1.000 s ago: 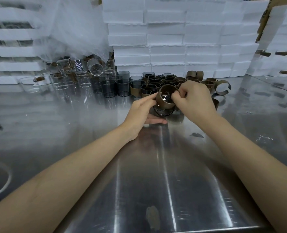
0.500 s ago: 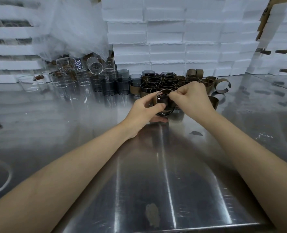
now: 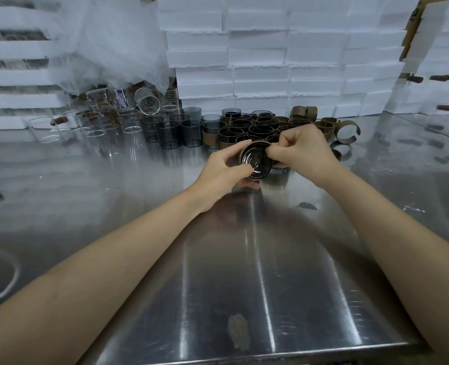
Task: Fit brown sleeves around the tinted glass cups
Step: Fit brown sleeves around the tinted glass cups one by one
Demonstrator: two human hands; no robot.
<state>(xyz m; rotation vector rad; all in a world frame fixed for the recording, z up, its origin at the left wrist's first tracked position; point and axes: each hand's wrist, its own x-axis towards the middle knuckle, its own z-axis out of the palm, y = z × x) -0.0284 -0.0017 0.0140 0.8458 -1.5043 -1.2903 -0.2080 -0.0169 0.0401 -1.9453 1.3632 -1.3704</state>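
One round, glossy cup (image 3: 256, 161) in left hand (image 3: 222, 172).

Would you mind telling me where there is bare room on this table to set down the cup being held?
Bare steel table lies left of the left hand, in front of the clear glasses, and between both forearms to the near edge. Behind the right hand it is crowded: sleeved cups packed together, loose sleeves beside them.

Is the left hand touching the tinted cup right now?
Touching. Head view: the left hand clasps the tinted cup at its rim with thumb and forefinger, no gap; the right hand pinches the brown sleeve.
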